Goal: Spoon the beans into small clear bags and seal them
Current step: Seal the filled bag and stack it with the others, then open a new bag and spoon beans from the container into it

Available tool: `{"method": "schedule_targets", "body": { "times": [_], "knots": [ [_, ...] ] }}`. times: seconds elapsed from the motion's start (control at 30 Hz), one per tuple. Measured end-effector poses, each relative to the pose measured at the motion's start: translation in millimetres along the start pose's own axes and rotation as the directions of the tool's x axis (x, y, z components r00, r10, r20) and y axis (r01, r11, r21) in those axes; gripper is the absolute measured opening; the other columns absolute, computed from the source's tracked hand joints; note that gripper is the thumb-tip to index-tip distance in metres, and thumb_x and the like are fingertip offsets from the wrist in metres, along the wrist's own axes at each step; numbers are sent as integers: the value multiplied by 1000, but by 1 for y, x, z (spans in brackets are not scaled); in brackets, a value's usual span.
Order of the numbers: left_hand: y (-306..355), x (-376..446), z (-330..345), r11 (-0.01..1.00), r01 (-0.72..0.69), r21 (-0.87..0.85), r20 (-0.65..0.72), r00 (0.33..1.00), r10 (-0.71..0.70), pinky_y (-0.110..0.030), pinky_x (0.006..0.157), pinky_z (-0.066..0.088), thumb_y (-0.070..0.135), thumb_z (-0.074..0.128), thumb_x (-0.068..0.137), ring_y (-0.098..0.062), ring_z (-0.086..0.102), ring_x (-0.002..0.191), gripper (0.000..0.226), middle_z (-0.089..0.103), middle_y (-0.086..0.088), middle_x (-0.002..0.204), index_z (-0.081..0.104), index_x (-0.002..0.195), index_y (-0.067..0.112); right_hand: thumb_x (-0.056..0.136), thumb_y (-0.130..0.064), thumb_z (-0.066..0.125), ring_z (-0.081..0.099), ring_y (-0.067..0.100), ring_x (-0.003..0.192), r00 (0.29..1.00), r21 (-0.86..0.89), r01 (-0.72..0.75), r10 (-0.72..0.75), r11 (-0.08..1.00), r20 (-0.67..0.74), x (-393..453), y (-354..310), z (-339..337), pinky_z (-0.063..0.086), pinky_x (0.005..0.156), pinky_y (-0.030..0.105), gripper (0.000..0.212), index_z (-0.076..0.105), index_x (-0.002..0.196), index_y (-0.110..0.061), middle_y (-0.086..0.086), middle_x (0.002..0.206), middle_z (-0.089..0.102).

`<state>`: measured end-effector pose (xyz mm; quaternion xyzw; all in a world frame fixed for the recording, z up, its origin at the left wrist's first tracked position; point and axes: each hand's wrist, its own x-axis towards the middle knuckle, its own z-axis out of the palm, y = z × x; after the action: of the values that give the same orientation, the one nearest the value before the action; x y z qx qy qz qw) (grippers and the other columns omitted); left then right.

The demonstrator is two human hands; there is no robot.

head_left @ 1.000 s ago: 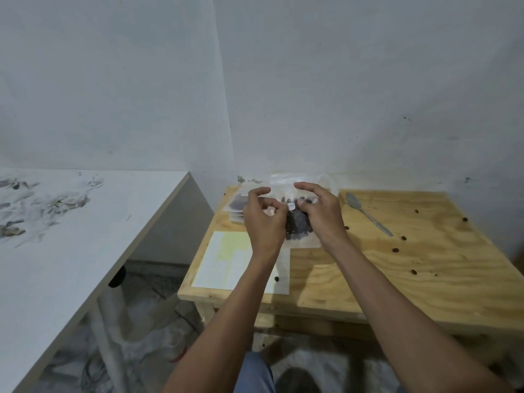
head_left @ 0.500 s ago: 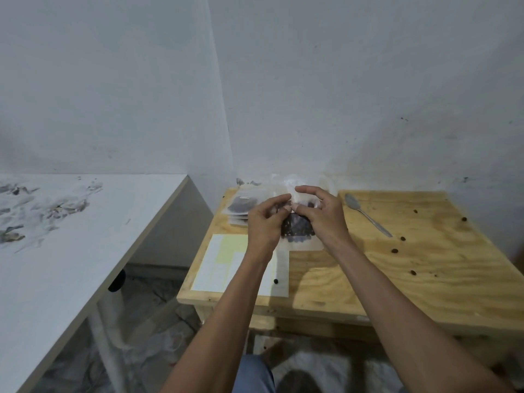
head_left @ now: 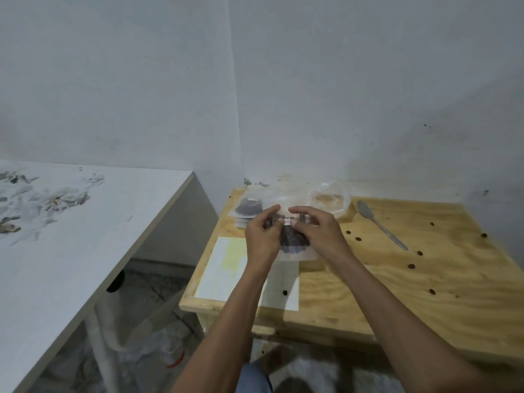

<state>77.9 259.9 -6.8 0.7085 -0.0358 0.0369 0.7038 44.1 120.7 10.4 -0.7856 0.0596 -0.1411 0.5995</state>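
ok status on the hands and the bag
Left hand and right hand both pinching bag top. Beans inside. Spoon lying aside. Nothing in the way.

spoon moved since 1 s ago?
No. The spoon lies in the same spot on the wooden table, bowl toward the wall, among the same loose beans.

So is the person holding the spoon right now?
No, the spoon lies alone on the wooden table, while the left hand and right hand pinch a small bag of beans.
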Motion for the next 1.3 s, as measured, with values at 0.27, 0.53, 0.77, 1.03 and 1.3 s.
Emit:
{"method": "schedule_targets", "body": {
  "times": [0.27, 0.53, 0.77, 1.03, 1.3],
  "knots": [
    [27, 86, -48, 971, -107, 212, 12, 994, 107, -40, 90, 61, 24, 73, 77, -18, 72, 102, 41, 75, -2, 114, 76, 117, 18, 90, -15, 74, 66, 16, 103, 996, 9, -73, 73, 997, -53, 74, -16, 54, 58, 92, 33, 32, 75, 121, -21, -2, 119, 72],
    [-13, 140, -59, 834, -123, 537, 43, 992, 119, -24, 90, 50, 21, 74, 87, -13, 67, 103, 25, 76, 2, 113, 80, 110, 16, 97, -43, 58, 60, 27, 118, 995, -540, -89, 99, 837, -10, 114, 7, 94, 51, 94, 35, 34, 67, 129, -39, 1, 132, 62],
    [-46, 135, -54, 827, -121, 549, 24, 991, 129, -42, 99, 54, 27, 61, 97, -20, 66, 106, 28, 75, -5, 117, 77, 116, 13, 97, -64, 43, 54, 37, 117, 978, -633, -147, 209, 760, 24, 115, 21, 90, 47, 96, 40, 42, 62, 132, -51, 8, 132, 48],
    [-31, 129, -59, 766, -149, 625, 67, 988, 137, -35, 105, 42, 45, 54, 103, -24, 55, 129, 43, 61, -9, 140, 68, 132, 18, 100, -59, 46, 57, 34, 121, 992, -602, -106, 124, 792, -11, 99, 7, 78, 50, 96, 41, 53, 48, 148, -38, 10, 140, 49],
    [-28, 54, -54, 836, -149, 529, -62, 975, 213, -40, 113, 42, 56, 47, 102, -23, 49, 136, 62, 51, -4, 150, 41, 151, 18, 94, -25, 67, 66, 17, 78, 986, -430, -96, 146, 898, 83, 26, -8, 25, 55, 69, 33, 12, 75, 103, -22, -1, 89, 70]
  ]
}}
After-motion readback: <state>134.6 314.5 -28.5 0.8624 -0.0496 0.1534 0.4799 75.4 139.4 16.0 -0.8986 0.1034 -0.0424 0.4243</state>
